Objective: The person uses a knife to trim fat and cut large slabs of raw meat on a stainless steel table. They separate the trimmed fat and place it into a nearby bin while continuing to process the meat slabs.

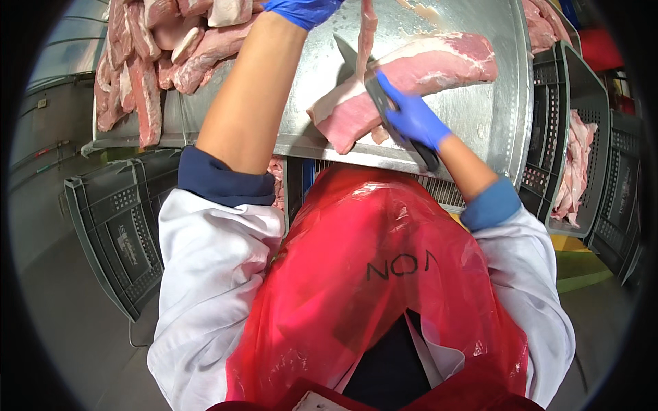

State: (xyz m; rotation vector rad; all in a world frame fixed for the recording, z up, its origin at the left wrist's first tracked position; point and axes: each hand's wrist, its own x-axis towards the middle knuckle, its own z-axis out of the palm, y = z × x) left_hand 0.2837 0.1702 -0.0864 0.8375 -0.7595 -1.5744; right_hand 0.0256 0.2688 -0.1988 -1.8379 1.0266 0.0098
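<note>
Steel tabletop (473,116) bearing pork slab (411,75); right hand (411,116) clenched on knife (373,89), blade angled under strip (367,34); left hand (301,10) pulling strip taut, grip cut off by frame edge.

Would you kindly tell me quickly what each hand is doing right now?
Left hand: closed on a thin strip of meat, lifting it off the pork slab.
Right hand: closed on the knife.
</note>
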